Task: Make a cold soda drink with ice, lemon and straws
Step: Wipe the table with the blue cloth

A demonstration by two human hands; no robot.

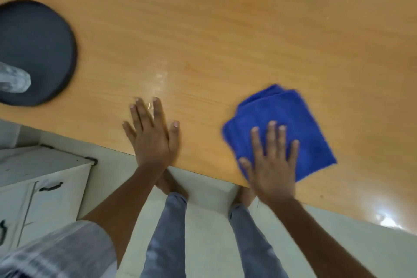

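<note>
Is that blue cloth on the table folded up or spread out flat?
Folded. The blue cloth shows stacked layered edges at its far corner, and the right hand presses flat on it.

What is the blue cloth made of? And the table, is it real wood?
The blue cloth looks like soft, fuzzy microfibre: matte, fluffy pile, folded in layers under the right hand. The table shows wood grain with a smooth, shiny finish that reflects light; it may be laminate or varnished wood, which the picture cannot settle.

A wooden table (pixel 225 40) fills the view; pale floor (pixel 207 221) at six o'clock, a white drawer cabinet (pixel 42 183) at eight.
</note>
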